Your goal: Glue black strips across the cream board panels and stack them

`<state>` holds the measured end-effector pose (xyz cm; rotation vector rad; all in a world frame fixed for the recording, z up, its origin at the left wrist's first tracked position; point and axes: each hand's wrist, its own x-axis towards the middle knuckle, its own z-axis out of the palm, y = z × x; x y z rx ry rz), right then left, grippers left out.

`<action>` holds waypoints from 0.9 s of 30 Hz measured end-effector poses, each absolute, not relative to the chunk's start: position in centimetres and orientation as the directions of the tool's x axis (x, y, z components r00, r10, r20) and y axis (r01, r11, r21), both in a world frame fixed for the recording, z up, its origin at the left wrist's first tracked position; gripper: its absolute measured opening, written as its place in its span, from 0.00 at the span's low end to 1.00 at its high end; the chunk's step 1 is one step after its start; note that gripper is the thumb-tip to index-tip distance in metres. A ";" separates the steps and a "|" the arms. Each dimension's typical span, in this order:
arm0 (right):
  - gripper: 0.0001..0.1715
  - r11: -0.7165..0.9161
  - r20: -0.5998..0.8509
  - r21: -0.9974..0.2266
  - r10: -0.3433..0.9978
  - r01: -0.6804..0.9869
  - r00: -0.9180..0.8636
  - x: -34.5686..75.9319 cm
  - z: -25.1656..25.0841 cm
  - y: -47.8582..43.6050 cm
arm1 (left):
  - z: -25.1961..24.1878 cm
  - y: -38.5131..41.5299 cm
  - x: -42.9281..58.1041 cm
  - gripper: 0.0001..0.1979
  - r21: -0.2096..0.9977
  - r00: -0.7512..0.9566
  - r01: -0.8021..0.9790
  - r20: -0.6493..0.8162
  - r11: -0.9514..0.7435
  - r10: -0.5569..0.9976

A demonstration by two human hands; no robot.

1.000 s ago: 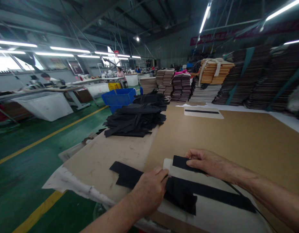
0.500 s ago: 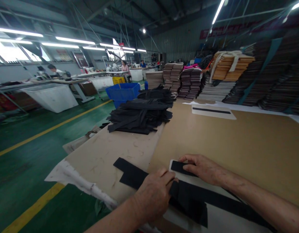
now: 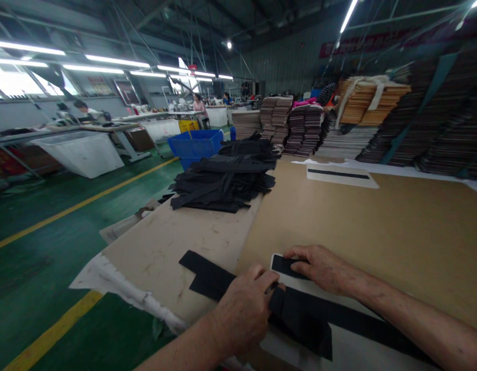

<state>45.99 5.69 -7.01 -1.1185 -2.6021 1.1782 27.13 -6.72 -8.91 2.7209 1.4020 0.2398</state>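
My left hand (image 3: 246,304) has its fingers curled over a black fabric strip (image 3: 300,322), folded near the fingertips; their exact grip is partly hidden. More black fabric (image 3: 211,280) sticks out to the left of this hand on the table. My right hand (image 3: 317,265) lies on a white card (image 3: 274,261) with rounded corners, its thumb and fingers apart. Within the card's edge shows a black strip (image 3: 284,266), touched by the fingertips; whether it is cloth or a slot I cannot tell. A long black band runs under the right forearm.
A heap of black fabric strips (image 3: 223,180) lies on the table's far left. Behind it stands a blue bin (image 3: 195,144). Another white card (image 3: 342,183) with a dark line lies on the brown board (image 3: 396,221). Bundled stacks (image 3: 431,123) line the back; people sit at far tables.
Both hands stay nearly in place, with the left fingertips shifting slightly at the folded strip. The view has moved a little. Part of a person now shows behind the orange stack.
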 end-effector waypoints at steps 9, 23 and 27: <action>0.19 0.419 -0.241 -0.666 0.662 0.617 -0.710 46.1 -7.3 5.8 | -8.8 -7.0 27.2 0.17 0.119 0.507 0.848 0.103 -0.516 0.856; 0.31 0.191 -0.510 -0.708 0.529 0.680 -0.679 56.5 -2.2 8.4 | -8.9 -6.1 27.2 0.17 0.124 0.512 0.830 0.220 -0.544 0.830; 0.20 0.009 -0.527 -0.756 0.586 0.654 -0.616 61.5 -2.9 8.1 | -9.7 -5.9 26.8 0.20 0.087 0.534 0.820 0.239 -0.565 0.811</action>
